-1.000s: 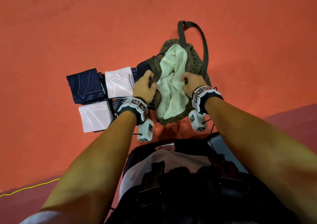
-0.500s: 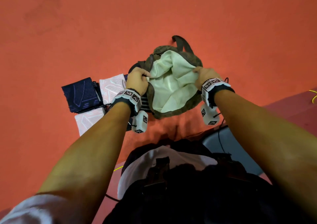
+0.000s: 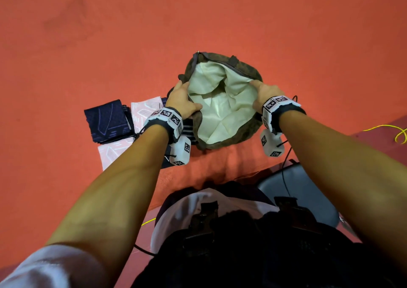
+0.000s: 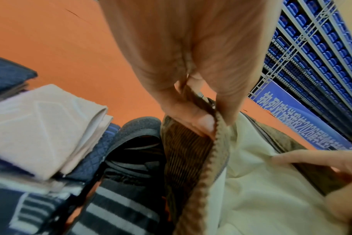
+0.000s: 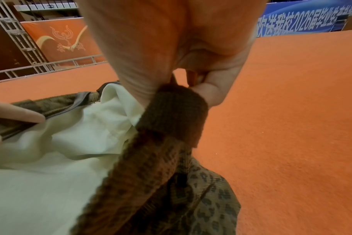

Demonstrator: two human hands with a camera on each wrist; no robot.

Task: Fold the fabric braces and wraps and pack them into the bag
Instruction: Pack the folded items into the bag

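Observation:
A brown leopard-print bag (image 3: 240,134) with a cream lining (image 3: 220,109) sits on the orange floor, its mouth pulled wide. My left hand (image 3: 182,99) pinches the bag's left rim (image 4: 215,127). My right hand (image 3: 263,95) grips the right rim (image 5: 171,108). Left of the bag lie folded braces: a navy one (image 3: 109,120), a pink one (image 3: 146,109), another pink one (image 3: 114,155) nearer me, and a striped dark one (image 3: 189,131) partly under my left wrist. In the left wrist view the pink fold (image 4: 42,127) sits atop navy pieces.
Orange floor (image 3: 198,18) stretches all around. A grey seat (image 3: 295,190) is at my right, with a black cable across it. A yellow cable (image 3: 398,133) lies at the far right. Blue banners and metal railings (image 5: 30,47) stand far off.
Both hands have spread the bag's mouth wider, from a narrow slit to a round opening. The bag's strap has dropped out of sight behind it.

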